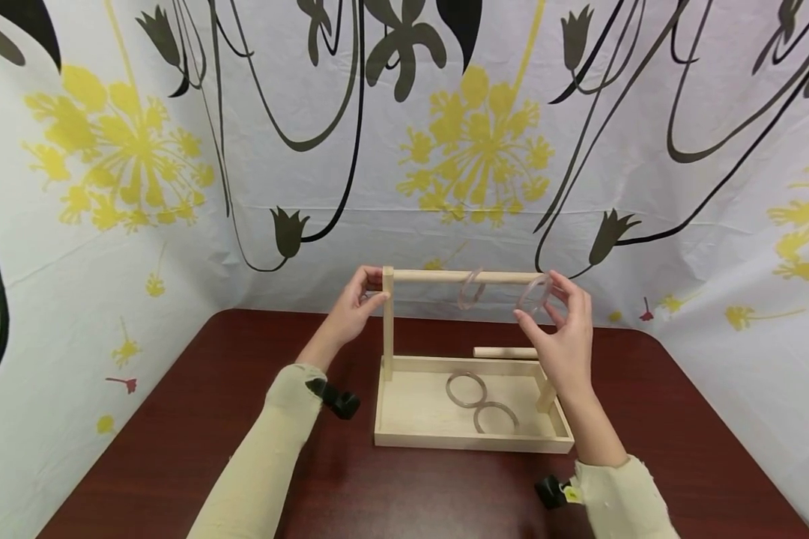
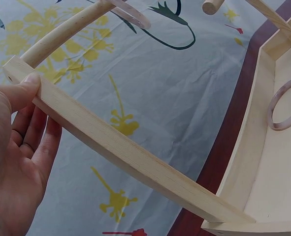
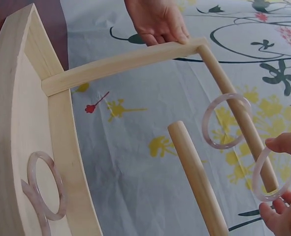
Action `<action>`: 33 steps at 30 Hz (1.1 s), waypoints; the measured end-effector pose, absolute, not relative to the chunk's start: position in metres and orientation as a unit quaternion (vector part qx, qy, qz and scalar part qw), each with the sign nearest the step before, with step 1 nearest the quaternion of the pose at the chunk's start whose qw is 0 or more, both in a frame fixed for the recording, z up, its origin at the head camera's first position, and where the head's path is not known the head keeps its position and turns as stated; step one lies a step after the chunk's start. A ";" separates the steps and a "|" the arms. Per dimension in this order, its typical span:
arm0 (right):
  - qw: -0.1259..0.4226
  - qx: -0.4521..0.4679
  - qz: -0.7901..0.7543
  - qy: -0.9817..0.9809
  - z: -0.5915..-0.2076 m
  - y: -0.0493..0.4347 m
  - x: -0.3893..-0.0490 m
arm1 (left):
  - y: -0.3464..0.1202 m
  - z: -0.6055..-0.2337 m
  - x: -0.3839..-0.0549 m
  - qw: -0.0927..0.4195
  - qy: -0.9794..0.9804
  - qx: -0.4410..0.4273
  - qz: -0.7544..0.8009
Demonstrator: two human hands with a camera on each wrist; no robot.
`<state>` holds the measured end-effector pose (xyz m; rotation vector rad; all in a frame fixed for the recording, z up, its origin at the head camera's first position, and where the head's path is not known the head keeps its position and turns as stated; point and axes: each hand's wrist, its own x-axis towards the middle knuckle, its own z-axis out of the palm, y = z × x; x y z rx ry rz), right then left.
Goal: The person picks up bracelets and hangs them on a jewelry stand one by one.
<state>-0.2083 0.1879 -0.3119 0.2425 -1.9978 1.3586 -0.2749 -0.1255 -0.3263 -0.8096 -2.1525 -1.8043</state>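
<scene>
In the head view, my left hand (image 1: pixel 350 307) grips the top of the wooden rack's left post (image 1: pixel 388 326), thumb on the near side. From that post an upper wooden dowel (image 1: pixel 428 276) runs to the right. One pale pinkish bangle (image 3: pixel 207 125) hangs around this dowel. My right hand (image 1: pixel 568 340) pinches a second bangle (image 3: pixel 256 179) between thumb and fingers; it encircles the dowel's free right end. Two more bangles, one farther back (image 1: pixel 449 389) and one nearer (image 1: pixel 495 405), lie in the rack's tray base (image 1: pixel 472 442).
Behind the tray, a lower dowel (image 1: pixel 504 352) extends with its left end free; my right hand hides its other end in the head view. A short part of the right post (image 1: pixel 546 395) shows. The dark red table (image 1: pixel 195 442) backs onto a patterned curtain (image 1: pixel 350 180).
</scene>
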 end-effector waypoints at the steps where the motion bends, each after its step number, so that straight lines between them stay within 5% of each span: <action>1: 0.351 0.092 0.522 -0.772 -0.312 0.188 -0.209 | -0.126 -0.326 -0.275 0.111 -0.733 -0.276 -0.612; 33: 0.292 0.097 0.535 -0.787 -0.310 0.183 -0.238 | -0.127 -0.327 -0.276 0.103 -0.738 -0.273 -0.608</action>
